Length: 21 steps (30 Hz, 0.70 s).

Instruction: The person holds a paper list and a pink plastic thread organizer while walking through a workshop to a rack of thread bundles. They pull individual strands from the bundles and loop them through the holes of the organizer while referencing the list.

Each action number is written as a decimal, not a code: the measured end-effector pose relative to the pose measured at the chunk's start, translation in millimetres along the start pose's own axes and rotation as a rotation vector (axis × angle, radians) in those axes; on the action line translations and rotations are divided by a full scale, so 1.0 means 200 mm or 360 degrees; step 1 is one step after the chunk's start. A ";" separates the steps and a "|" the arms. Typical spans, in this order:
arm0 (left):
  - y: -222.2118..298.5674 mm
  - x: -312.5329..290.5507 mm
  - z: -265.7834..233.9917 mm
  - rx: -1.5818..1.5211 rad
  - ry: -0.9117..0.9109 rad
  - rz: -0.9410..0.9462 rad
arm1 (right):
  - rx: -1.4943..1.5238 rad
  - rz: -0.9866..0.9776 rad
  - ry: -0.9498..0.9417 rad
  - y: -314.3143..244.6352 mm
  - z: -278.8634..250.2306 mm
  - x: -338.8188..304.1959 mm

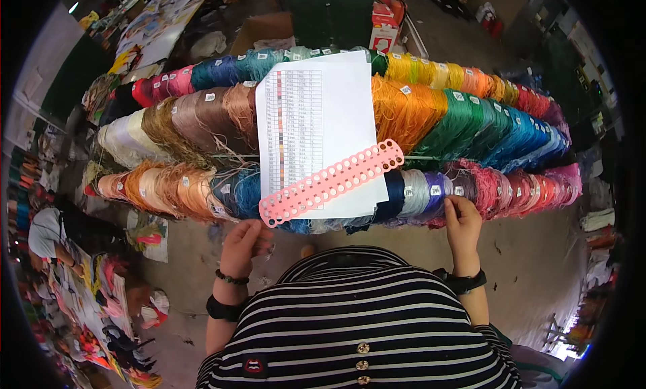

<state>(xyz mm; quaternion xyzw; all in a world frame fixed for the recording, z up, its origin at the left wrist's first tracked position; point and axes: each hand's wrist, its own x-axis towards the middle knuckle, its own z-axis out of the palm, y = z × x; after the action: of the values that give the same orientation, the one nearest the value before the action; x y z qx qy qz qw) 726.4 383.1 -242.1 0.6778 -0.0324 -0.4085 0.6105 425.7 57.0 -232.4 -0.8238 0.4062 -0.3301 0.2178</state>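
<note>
My left hand (243,246) is just below the left end of a pink strip punched with two rows of round holes (330,184). Its fingers are curled and slightly blurred, and whatever they hold is hidden. The strip lies slanted across white paper sheets (353,120) with a printed color chart, which rest on the thread rows. At the nearest row, my right hand (464,224) has thumb and index finger together at the lower edge of the purple and grey thread skeins (434,187); what is between the fingertips is too small to make out.
Three rows of colored thread skeins with small white tags hang across in front of me, including orange skeins (407,110) and green skeins (454,123). Behind stand a cardboard box (262,36) and a red-and-white box (383,36). At far left, another person (47,231) is beside a cluttered table.
</note>
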 end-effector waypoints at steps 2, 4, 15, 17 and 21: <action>0.01 0.01 0.01 0.0017 0.0025 -0.0025 | 0.0042 0.0011 -0.0044 -0.02 0.01 0.00; -0.02 0.04 0.01 -0.0002 -0.0028 0.0041 | 0.0057 -0.0040 -0.0066 -0.03 0.01 -0.01; 0.00 0.06 0.05 0.0059 0.0107 0.0079 | 0.0055 -0.0110 -0.0120 -0.02 -0.03 -0.06; 0.01 0.05 0.06 0.0059 0.0130 0.0070 | 0.0070 -0.0116 -0.0132 -0.02 -0.02 -0.07; 0.01 0.05 0.05 0.0035 0.0120 0.0058 | 0.0064 -0.0127 -0.0136 -0.03 -0.03 -0.08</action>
<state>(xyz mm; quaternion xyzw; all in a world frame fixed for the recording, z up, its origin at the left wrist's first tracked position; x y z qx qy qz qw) 727.3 369.1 -244.3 0.6987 -0.0263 -0.3711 0.6111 416.2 72.8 -230.8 -0.8481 0.3568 -0.3111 0.2380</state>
